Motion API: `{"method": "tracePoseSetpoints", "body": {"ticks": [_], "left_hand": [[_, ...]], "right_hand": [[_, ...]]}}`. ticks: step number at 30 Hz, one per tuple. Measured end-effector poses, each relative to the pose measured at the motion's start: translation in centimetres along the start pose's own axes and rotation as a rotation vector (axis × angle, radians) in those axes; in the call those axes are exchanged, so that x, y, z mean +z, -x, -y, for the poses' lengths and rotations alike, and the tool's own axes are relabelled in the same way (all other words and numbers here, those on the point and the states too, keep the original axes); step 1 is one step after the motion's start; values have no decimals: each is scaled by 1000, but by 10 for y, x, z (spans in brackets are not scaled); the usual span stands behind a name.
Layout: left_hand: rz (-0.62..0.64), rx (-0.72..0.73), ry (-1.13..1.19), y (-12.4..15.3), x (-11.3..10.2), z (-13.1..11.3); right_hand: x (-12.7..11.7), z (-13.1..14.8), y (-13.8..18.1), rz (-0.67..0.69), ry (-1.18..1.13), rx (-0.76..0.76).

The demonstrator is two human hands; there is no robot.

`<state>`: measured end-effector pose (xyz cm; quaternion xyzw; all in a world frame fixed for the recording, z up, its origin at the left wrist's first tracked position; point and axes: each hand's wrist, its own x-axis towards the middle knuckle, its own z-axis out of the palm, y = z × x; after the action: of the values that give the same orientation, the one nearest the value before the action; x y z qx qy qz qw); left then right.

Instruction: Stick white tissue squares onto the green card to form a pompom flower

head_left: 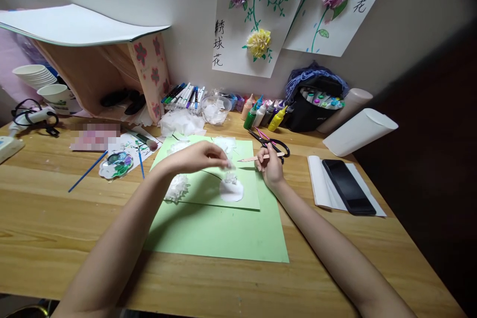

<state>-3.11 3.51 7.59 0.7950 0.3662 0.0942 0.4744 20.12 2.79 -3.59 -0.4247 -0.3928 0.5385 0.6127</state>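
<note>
My left hand (pixel 206 155) is above the smaller green sheet (pixel 204 194), fingertips pinched together on what looks like a small white tissue paper piece (pixel 230 166). Right below them is a white paper circle (pixel 231 193) with a ruffled white tuft (pixel 230 178) on its upper part. My right hand (pixel 272 168) is closed around a pale pointed stick (pixel 249 159), its tip aimed left towards the other hand. A ruffled white paper flower (pixel 177 188) lies at the sheet's left, and more white ruffles (pixel 225 145) are partly hidden behind my left hand.
A larger green sheet (pixel 219 238) lies underneath. Black-handled scissors (pixel 281 148) are just beyond my right hand. Paint bottles (pixel 277 119), markers (pixel 185 96) and a clear bowl (pixel 216 109) line the back. A paint palette (pixel 116 165) is left; a phone (pixel 348 186) lies on the right.
</note>
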Motion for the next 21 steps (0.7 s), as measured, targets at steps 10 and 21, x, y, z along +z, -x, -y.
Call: {"method": "tracePoseSetpoints", "body": {"ticks": [10,21], "left_hand": [[13,27,-134,-16,70,10],[-269,36,-454,-36,82,15]], "right_hand": [[-3,2,-2,-48,-90,-22],[-11,10,28,65,8,13]]}}
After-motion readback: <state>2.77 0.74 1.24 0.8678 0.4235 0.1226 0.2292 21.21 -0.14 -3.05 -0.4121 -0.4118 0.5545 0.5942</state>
